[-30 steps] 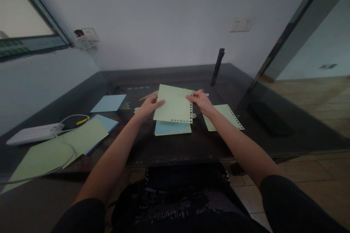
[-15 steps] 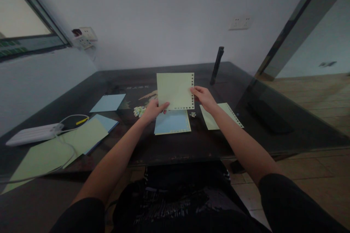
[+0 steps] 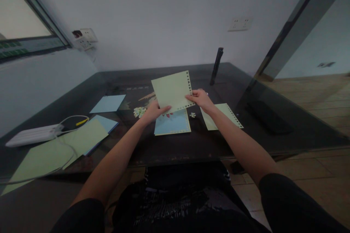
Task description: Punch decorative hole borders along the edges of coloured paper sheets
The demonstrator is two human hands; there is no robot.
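A pale green sheet (image 3: 172, 91) with small holes along its right and bottom edges is held up, tilted, above the dark table. My left hand (image 3: 155, 111) pinches its lower left part, thumb in front. At the right edge, my right hand (image 3: 201, 99) grips it between thumb and fingers. Below lies a blue sheet (image 3: 172, 123) on a pale one, its upper part covered by the held sheet. Small paper pieces (image 3: 139, 112) are heaped left of my left hand, and a smaller pile (image 3: 193, 115) sits right of the blue sheet.
Another punched green sheet (image 3: 218, 116) lies under my right forearm. Leftward are a blue sheet (image 3: 108, 103), overlapping green sheets (image 3: 57, 149), and a white power strip (image 3: 35, 134) with a cable. A black upright object (image 3: 217, 66) stands at the back; a dark flat object (image 3: 269, 117) lies right.
The held sheet has tilted, its right side up and its left side down. My right hand has shifted slightly, its thumb now farther over the sheet's edge.
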